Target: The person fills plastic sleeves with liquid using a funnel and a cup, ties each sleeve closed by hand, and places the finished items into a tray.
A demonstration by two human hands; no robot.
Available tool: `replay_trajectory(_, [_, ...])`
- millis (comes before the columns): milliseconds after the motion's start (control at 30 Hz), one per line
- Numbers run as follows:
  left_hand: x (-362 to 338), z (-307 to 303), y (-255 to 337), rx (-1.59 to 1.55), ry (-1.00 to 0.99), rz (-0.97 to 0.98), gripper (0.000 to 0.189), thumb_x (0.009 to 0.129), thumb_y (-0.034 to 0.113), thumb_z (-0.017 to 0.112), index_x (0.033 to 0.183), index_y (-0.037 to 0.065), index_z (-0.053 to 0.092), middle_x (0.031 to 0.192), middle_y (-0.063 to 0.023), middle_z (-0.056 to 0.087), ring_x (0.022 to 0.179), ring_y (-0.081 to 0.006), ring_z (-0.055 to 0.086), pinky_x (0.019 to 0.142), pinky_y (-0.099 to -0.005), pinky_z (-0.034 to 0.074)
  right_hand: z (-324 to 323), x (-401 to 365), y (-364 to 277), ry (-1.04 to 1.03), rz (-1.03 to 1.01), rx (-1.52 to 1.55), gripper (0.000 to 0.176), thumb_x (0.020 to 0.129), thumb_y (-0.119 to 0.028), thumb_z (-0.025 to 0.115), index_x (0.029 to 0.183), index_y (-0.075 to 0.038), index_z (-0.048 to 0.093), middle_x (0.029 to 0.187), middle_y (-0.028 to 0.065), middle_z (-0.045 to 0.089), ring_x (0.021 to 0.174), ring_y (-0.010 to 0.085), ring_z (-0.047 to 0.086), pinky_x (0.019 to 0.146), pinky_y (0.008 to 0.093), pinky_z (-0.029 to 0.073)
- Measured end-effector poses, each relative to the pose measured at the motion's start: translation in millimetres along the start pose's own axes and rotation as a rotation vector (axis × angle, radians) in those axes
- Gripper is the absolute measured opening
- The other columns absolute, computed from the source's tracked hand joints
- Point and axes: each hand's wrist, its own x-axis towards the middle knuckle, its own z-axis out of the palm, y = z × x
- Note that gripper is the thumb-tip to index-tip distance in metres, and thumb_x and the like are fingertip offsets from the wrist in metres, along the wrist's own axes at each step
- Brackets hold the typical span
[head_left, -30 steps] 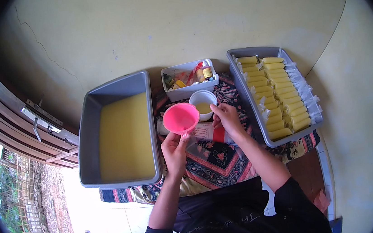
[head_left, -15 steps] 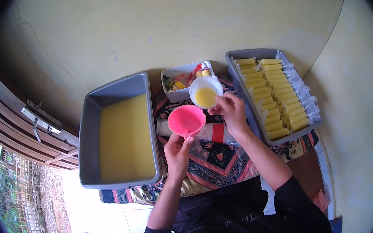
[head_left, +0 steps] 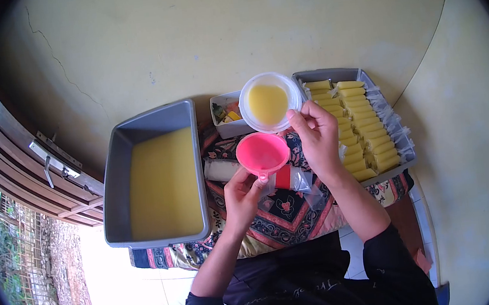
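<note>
A pink funnel (head_left: 263, 152) is held upright in my left hand (head_left: 242, 197), the fingers closed around its lower part. Whether a bag hangs on the spout is hard to make out. My right hand (head_left: 319, 136) pinches the rim of a translucent plastic bowl (head_left: 269, 103) partly filled with yellow liquid. The bowl is just above and behind the funnel, tilted toward me. Below the hands, a clear plastic pack with a red band (head_left: 283, 177) lies on the patterned cloth (head_left: 287, 222).
To the left stands a grey tub (head_left: 200, 175) of yellow liquid. At the right, another grey tub (head_left: 332, 75) holds rows of filled yellow plastic packets (head_left: 366, 122). A white box (head_left: 231, 131) with small items sits behind the bowl. A wooden shutter (head_left: 30, 154) is at far left.
My left hand has moved right and slightly up with the funnel. The bowl has risen closer to the camera, and my right hand has moved up and right with it.
</note>
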Motion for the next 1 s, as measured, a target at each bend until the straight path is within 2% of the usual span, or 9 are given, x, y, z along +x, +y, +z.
replay_trajectory(67, [3, 1, 1, 0.027, -0.004, 0.016, 0.02, 0.087, 0.0, 0.063, 0.106, -0.005, 0.062, 0.105, -0.004, 0.058, 0.094, -0.011, 0.058, 0.082, -0.0268, 0.049, -3, 2, -7, -0.025, -0.054, -0.194, 0.027, 0.093, -0.007, 0.059, 0.07, -0.002, 0.046, 0.061, -0.0031, 0.049, 0.059, 0.0005, 0.046, 0.052, 0.0189, 0.036])
replay_trajectory(100, [4, 2, 2, 0.054, -0.007, 0.03, 0.019, 0.087, 0.0, 0.063, 0.106, -0.004, 0.062, 0.106, -0.004, 0.057, 0.093, -0.011, 0.058, 0.08, -0.0264, 0.05, -3, 3, -10, -0.024, -0.056, -0.193, 0.027, 0.093, -0.007, 0.059, 0.07, -0.002, 0.046, 0.061, -0.0031, 0.049, 0.059, 0.0005, 0.046, 0.052, 0.0189, 0.036])
replay_trajectory(167, [3, 6, 10, 0.026, -0.012, 0.001, 0.019, 0.087, 0.0, 0.063, 0.106, -0.004, 0.062, 0.107, -0.0043, 0.057, 0.094, -0.0113, 0.057, 0.081, -0.0267, 0.049, -2, 5, -14, -0.037, -0.108, -0.187, 0.029, 0.093, -0.007, 0.06, 0.069, -0.002, 0.043, 0.06, -0.0046, 0.044, 0.059, 0.0001, 0.036, 0.05, 0.0194, 0.031])
replay_trajectory(333, [3, 9, 18, 0.006, -0.017, -0.035, 0.019, 0.087, 0.001, 0.063, 0.106, -0.005, 0.062, 0.107, -0.0047, 0.057, 0.095, -0.0116, 0.057, 0.086, -0.0266, 0.045, -1, 10, -20, -0.046, -0.135, -0.188, 0.03, 0.092, -0.006, 0.06, 0.069, -0.002, 0.042, 0.06, -0.0049, 0.041, 0.059, 0.0002, 0.036, 0.051, 0.0194, 0.031])
replay_trajectory(400, [4, 8, 17, 0.041, -0.017, 0.014, 0.021, 0.087, 0.002, 0.064, 0.107, -0.005, 0.062, 0.106, -0.0048, 0.058, 0.096, -0.011, 0.057, 0.087, -0.0261, 0.044, -1, 11, -20, -0.058, -0.142, -0.186, 0.029, 0.092, -0.006, 0.06, 0.069, -0.002, 0.042, 0.06, -0.005, 0.04, 0.059, 0.0002, 0.036, 0.051, 0.0193, 0.032])
replay_trajectory(600, [6, 8, 24, 0.045, -0.021, 0.01, 0.027, 0.088, 0.005, 0.064, 0.113, -0.004, 0.06, 0.109, -0.0042, 0.059, 0.099, -0.0104, 0.056, 0.088, -0.0262, 0.044, 2, 13, -26, -0.087, -0.133, -0.098, 0.029, 0.092, -0.004, 0.059, 0.069, -0.001, 0.041, 0.063, -0.0043, 0.04, 0.061, 0.0003, 0.039, 0.053, 0.0183, 0.035])
replay_trajectory(1000, [11, 15, 37, 0.038, -0.03, 0.061, 0.027, 0.088, 0.004, 0.064, 0.113, -0.005, 0.059, 0.11, -0.0051, 0.06, 0.1, -0.0113, 0.058, 0.089, -0.0263, 0.046, 1, 20, -35, -0.121, -0.189, -0.133, 0.028, 0.093, -0.003, 0.058, 0.071, -0.001, 0.041, 0.065, -0.0034, 0.043, 0.063, 0.0004, 0.042, 0.054, 0.0188, 0.038])
